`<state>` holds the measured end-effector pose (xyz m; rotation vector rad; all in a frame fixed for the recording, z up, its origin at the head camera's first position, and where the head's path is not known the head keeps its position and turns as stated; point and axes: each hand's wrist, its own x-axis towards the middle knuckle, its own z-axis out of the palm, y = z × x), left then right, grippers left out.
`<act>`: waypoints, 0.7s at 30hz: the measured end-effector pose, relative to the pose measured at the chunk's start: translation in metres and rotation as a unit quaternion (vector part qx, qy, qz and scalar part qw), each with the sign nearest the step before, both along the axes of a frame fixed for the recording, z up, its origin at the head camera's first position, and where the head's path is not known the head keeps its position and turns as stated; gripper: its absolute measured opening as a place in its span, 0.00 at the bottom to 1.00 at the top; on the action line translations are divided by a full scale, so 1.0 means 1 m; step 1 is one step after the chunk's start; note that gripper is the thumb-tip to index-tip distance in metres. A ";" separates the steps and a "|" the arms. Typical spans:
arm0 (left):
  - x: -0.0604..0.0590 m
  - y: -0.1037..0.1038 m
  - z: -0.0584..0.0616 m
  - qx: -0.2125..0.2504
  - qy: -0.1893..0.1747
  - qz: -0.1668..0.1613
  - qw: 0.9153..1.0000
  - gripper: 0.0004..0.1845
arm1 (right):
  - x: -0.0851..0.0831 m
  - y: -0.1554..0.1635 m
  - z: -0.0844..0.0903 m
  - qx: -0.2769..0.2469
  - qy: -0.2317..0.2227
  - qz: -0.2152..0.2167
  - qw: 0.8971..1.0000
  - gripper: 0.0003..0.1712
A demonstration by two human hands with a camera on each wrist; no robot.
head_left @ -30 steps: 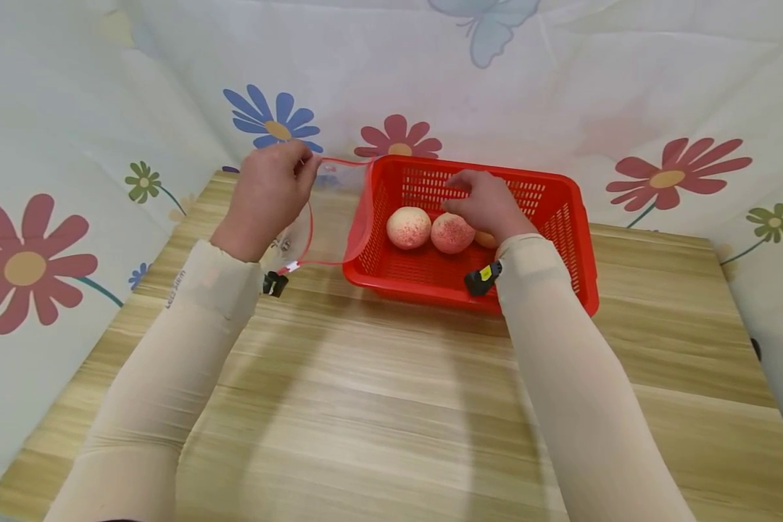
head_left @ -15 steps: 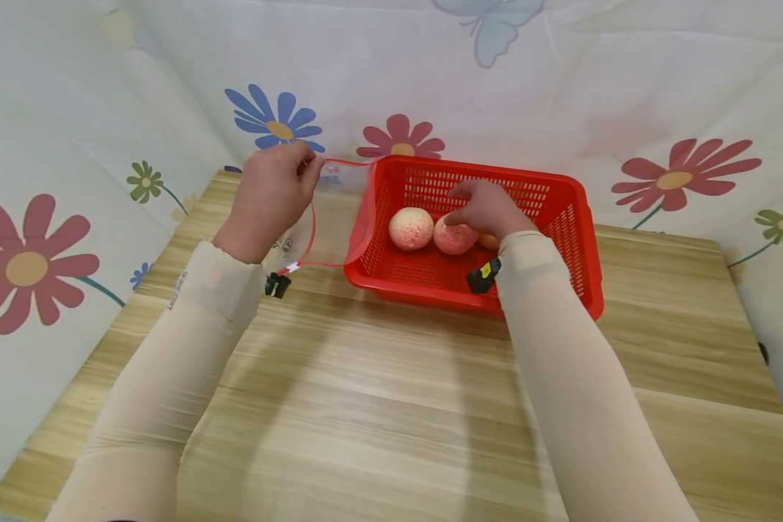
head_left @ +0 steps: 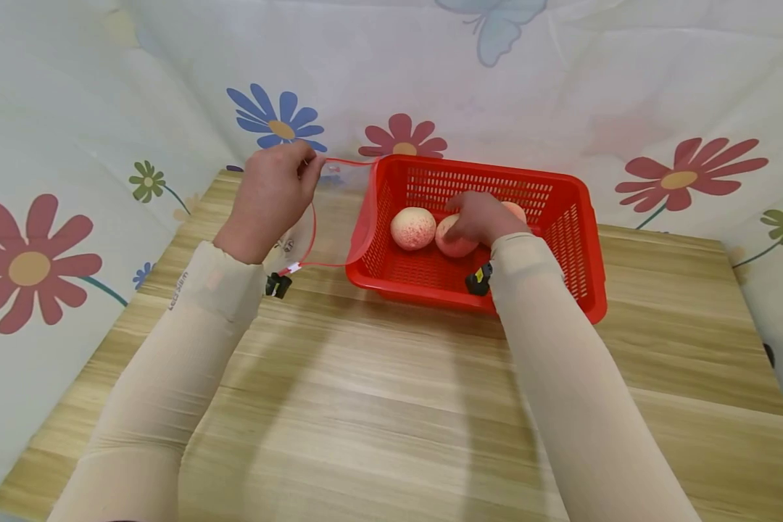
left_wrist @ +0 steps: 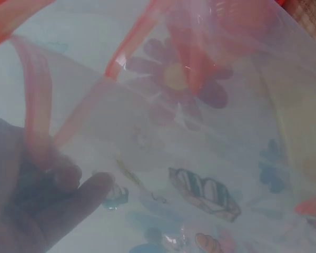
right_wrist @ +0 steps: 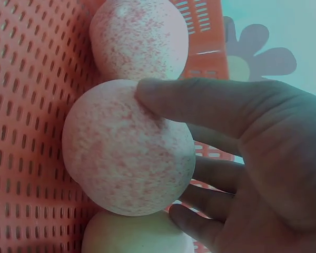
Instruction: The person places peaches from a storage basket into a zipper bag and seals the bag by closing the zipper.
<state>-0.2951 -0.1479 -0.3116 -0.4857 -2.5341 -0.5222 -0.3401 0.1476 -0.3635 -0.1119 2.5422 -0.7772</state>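
My left hand (head_left: 270,192) pinches the edge of a clear plastic zip bag (head_left: 336,225) with red trim. The left wrist view shows the bag (left_wrist: 200,142) with printed drawings, the hand (left_wrist: 47,195) seen hazily through it. In the red basket (head_left: 417,293), my right hand (head_left: 479,216) grips the middle peach (head_left: 453,239), cream with pink speckles. Seen from the right wrist, the thumb lies over this peach (right_wrist: 126,153) and the fingers go behind it. Another speckled peach (head_left: 413,229) sits to its left. Partly hidden behind the right hand is a pinkish peach (head_left: 515,210).
The bag's red-edged opening reaches the basket's left rim. A wood-grain table (head_left: 365,406) lies beneath everything. Behind it hangs a white cloth (head_left: 528,94) printed with flowers. Dark cameras (head_left: 479,279) are worn at both wrists.
My right hand has come down onto the middle peach and its fingers have closed around it. The pinkish peach now shows behind that hand. My left hand and the bag have hardly moved.
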 end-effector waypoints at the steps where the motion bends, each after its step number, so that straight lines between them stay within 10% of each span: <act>1: 0.000 0.000 0.000 0.001 -0.001 0.000 1.000 0.16 | 0.000 0.000 0.000 0.008 0.000 0.008 1.000 0.40; 21: 0.004 -0.002 0.002 0.015 -0.004 0.006 1.000 0.17 | 0.003 0.000 -0.004 0.071 0.005 0.043 0.997 0.38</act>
